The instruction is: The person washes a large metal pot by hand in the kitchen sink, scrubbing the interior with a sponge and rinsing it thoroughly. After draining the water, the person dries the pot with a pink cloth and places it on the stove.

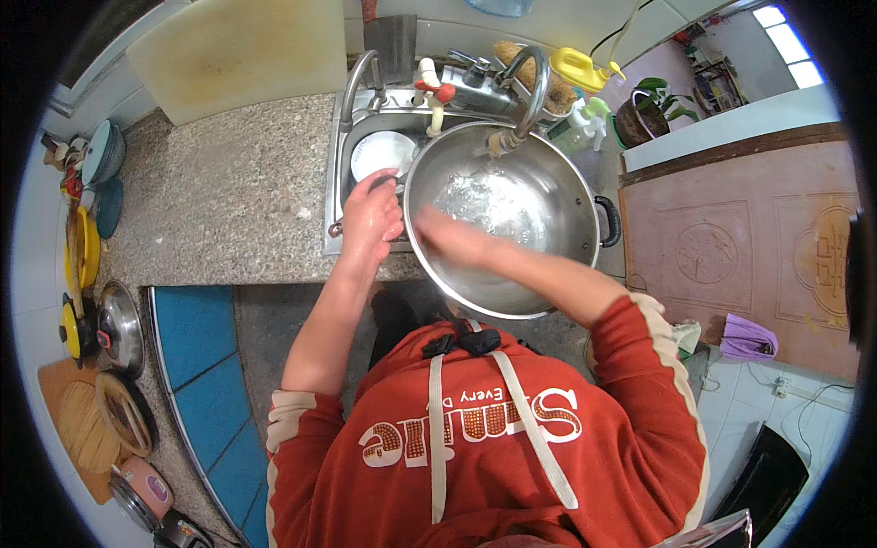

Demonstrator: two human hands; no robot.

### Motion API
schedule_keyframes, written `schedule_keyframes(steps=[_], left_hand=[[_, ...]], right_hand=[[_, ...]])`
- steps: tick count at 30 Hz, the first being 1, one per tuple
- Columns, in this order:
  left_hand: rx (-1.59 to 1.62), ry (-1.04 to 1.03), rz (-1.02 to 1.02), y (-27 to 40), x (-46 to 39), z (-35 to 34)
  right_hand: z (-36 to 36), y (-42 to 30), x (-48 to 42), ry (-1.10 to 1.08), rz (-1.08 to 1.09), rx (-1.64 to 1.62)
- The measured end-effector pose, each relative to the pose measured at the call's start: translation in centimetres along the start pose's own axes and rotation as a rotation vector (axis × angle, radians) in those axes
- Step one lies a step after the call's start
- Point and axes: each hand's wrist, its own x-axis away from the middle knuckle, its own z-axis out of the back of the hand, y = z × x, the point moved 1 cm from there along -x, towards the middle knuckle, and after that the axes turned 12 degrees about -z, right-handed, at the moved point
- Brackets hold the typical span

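A large two-handled stainless steel pan [558, 185] rests tilted over the sink [333, 205] and reaches past its front edge. My left hand [373, 216], wet, is closed around the pan's dark left handle. Inside the pan, against its left wall, my right hand [449, 236] is blurred by motion; whether it holds anything is hidden. Water glistens on the pan's bottom beneath a curved metal faucet [538, 82]. The black right handle [608, 221] is free. A white dish [384, 156] lies in the sink basin behind my left hand.
A second faucet [360, 85] and a red-handled tap [435, 91] stand behind the sink. Beside them are a cleaver [390, 48], spray bottles [579, 127] and a yellow bottle [579, 68]. A cutting board [240, 55] leans at the back. Lids and pans [120, 329] line the left wall.
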Motion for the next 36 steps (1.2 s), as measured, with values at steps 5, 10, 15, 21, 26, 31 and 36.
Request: schedule_keyframes(steps=[5, 10, 15, 21, 26, 31, 36], left_hand=[[-0.015, 0.012, 0.003, 0.3, 0.1, 0.2], [0.017, 0.013, -0.008, -0.5, -0.3, 0.3], [0.016, 0.022, -0.016, -0.4, 0.0, 0.0], [-0.028, -0.038, 0.019, 0.1, -0.1, -0.5], [0.004, -0.018, 0.004, -0.2, 0.0, 0.0], [0.012, 0.013, -0.006, -0.4, 0.0, 0.1], [-0.014, 0.006, -0.013, -0.1, 0.2, -0.1]], right_hand=[[5.4, 8.6, -2.0, 0.36, -0.232, 0.384], [6.8, 12.4, 5.9, -0.317, -0.487, 0.576], [0.1, 3.1, 5.6, -0.325, 0.02, 0.062], [2.5, 8.7, -4.5, 0.471, -0.105, 0.308], [6.7, 13.8, 3.7, 0.079, -0.536, 0.632], [2.5, 3.6, 7.6, -0.442, -0.335, 0.433], [0.6, 1.4, -2.0, -0.048, -0.082, 0.09]])
